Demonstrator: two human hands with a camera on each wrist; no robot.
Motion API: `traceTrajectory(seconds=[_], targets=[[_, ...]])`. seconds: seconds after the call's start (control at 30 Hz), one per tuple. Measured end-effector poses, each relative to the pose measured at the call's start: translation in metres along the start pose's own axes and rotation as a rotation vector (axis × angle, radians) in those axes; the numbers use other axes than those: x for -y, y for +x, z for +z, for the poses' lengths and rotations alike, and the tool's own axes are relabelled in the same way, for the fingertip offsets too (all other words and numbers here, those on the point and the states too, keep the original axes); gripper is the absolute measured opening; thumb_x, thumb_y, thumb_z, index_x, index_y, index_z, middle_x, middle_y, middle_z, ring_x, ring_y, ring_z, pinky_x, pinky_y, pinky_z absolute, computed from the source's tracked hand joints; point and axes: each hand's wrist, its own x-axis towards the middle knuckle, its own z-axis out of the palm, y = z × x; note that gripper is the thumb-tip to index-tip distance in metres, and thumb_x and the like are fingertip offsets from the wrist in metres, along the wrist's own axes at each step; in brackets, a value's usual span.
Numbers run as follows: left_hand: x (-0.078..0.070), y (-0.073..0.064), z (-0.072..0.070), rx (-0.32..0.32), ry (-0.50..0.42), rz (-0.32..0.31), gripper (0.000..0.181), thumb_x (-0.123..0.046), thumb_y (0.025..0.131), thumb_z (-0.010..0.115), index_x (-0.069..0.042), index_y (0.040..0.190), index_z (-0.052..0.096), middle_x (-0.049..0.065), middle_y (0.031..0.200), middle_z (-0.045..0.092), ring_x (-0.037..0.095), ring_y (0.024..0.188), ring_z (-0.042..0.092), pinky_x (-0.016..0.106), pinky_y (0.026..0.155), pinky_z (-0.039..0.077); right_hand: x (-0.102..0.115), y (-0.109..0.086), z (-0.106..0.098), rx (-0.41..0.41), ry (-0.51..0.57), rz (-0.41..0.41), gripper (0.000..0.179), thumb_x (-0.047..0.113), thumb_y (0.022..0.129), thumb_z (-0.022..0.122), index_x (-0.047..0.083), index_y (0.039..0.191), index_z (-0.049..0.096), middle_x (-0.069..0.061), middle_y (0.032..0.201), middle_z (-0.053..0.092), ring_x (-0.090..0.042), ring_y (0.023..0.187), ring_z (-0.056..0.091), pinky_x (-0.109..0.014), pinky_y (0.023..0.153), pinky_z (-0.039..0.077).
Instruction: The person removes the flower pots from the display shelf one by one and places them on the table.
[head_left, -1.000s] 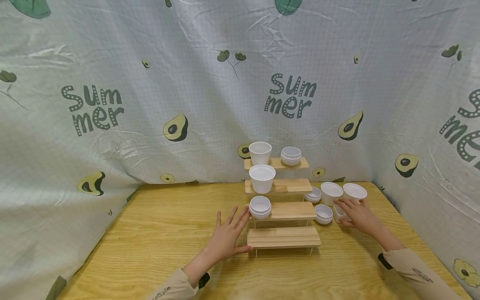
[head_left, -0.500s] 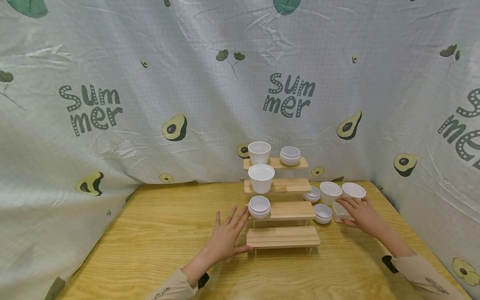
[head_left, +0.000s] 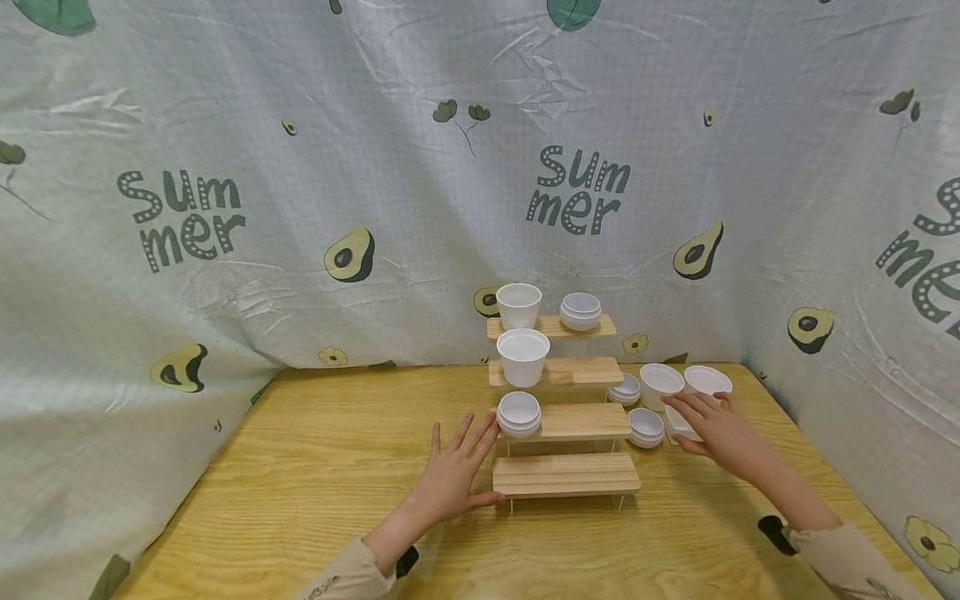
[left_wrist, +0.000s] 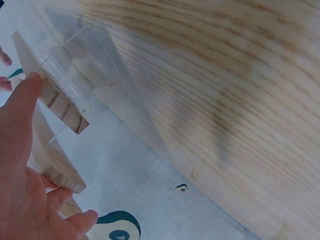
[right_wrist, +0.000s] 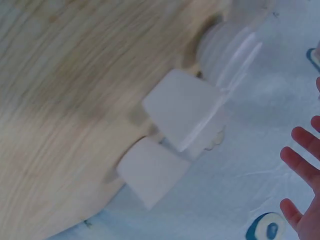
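My left hand (head_left: pixel 450 477) has its fingers spread along the left side of a four-step wooden stand (head_left: pixel 567 475). In the left wrist view the thumb rests at the end of one board (left_wrist: pixel 55 102), with fingertips at the board beside it. A round ridged white pot (head_left: pixel 519 415) sits near these fingertips, on the second step from the front. My right hand (head_left: pixel 723 433) hovers over a small square white pot (head_left: pixel 678 425) at the right of the stand. In the right wrist view its fingers (right_wrist: pixel 304 169) are spread, apart from the white pots (right_wrist: pixel 182 107).
A tapered pot (head_left: pixel 522 358) stands on the third step. The top step holds another tapered pot (head_left: pixel 517 307) and a ridged pot (head_left: pixel 581 312). Right of the stand are two ridged pots (head_left: pixel 646 427) and two larger pots (head_left: pixel 662 386). A printed curtain (head_left: pixel 420 183) hangs behind the table (head_left: pixel 337 467).
My right hand has shifted slightly about the square pot, its fingers staying over it. My left hand and the stand have stayed in place.
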Motion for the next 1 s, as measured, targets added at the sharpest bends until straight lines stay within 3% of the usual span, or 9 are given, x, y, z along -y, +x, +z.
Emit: traceTrajectory(seconds=[0.17, 0.23, 0.37, 0.6, 1.0], targets=[[0.000, 0.000, 0.000, -0.001, -0.005, 0.001, 0.096, -0.063, 0.071, 0.057, -0.015, 0.144, 0.017, 0.002, 0.151, 0.017, 0.031, 0.137, 0.018, 0.068, 0.096, 0.018, 0.011, 0.013, -0.005, -0.085, -0.009, -0.058, 0.060, 0.053, 0.092, 0.028, 0.006, 0.115, 0.057, -0.008, 0.105, 0.059, -0.028, 0.094, 0.056, -0.051, 0.074, 0.037], [-0.001, 0.000, 0.000, -0.003, -0.006, 0.002, 0.096, -0.063, 0.071, 0.057, -0.015, 0.144, 0.017, 0.002, 0.150, 0.017, 0.031, 0.137, 0.018, 0.069, 0.096, 0.018, 0.016, 0.018, -0.007, -0.120, -0.005, -0.075, 0.063, 0.053, 0.093, 0.023, 0.005, 0.113, 0.058, -0.008, 0.105, 0.060, -0.027, 0.092, 0.055, -0.051, 0.074, 0.037], [-0.001, 0.000, 0.000, -0.004, 0.000, 0.002, 0.096, -0.063, 0.071, 0.057, -0.015, 0.144, 0.016, 0.003, 0.150, 0.018, 0.031, 0.137, 0.018, 0.069, 0.096, 0.018, 0.026, 0.027, -0.013, -0.157, 0.000, -0.102, 0.061, 0.052, 0.094, 0.023, 0.005, 0.112, 0.058, -0.008, 0.105, 0.059, -0.024, 0.093, 0.054, -0.050, 0.075, 0.037], [-0.001, 0.000, 0.000, -0.008, -0.004, 0.002, 0.096, -0.064, 0.072, 0.055, -0.015, 0.144, 0.016, 0.003, 0.150, 0.019, 0.031, 0.137, 0.018, 0.069, 0.096, 0.018, 0.045, 0.043, -0.022, -0.150, 0.032, -0.118, 0.059, 0.051, 0.093, 0.025, 0.006, 0.117, 0.055, -0.005, 0.109, 0.056, -0.019, 0.090, 0.055, -0.048, 0.079, 0.036], [-0.001, 0.000, 0.000, -0.007, -0.011, -0.002, 0.096, -0.064, 0.072, 0.056, -0.015, 0.144, 0.015, 0.003, 0.150, 0.019, 0.030, 0.137, 0.017, 0.069, 0.096, 0.018, 0.078, 0.069, -0.017, -0.205, 0.077, -0.171, 0.054, 0.047, 0.094, 0.030, 0.005, 0.115, 0.056, -0.008, 0.111, 0.057, -0.019, 0.095, 0.054, -0.047, 0.080, 0.035]])
